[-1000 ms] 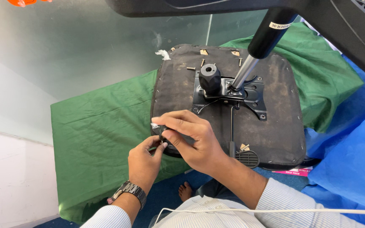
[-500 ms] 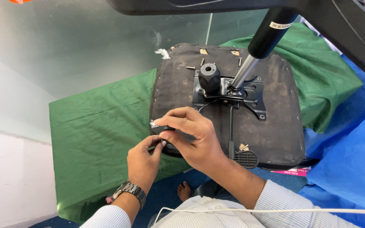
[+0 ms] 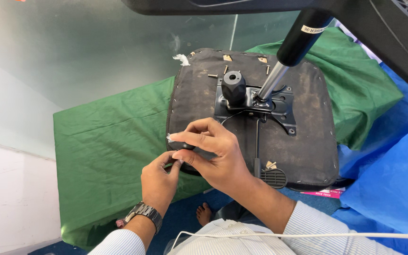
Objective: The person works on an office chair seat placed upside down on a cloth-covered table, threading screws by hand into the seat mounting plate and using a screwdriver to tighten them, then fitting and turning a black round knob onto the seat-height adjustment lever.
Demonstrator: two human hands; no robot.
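An upturned chair seat (image 3: 303, 141) lies underside up on a green cloth (image 3: 105, 141), w/ a black metal plate (image 3: 279, 106) bolted at its centre. A black knob (image 3: 233, 87) stands on the plate, and a chrome post w/ black sleeve (image 3: 286, 61) leans up toward top right, under a dark chair part (image 3: 383, 28) that blocks the upper edge of view. Loose screws (image 3: 212, 75) lie near the seat's far edge; a small grille piece (image 3: 273, 178) sits at the near edge. Blue sheet (image 3: 393, 179) on the right.

Both hands meet at the seat's near-left edge. Right hand (image 3: 213, 153) pinches a small dark part (image 3: 188, 147), prob. a screw or clip, too hidden to tell. Left hand (image 3: 159, 177) comes from below, fingertips closed on the same part, a watch (image 3: 143, 212) on its wrist.

Open cloth lies left of the hands; the plate & post sit well apart behind.
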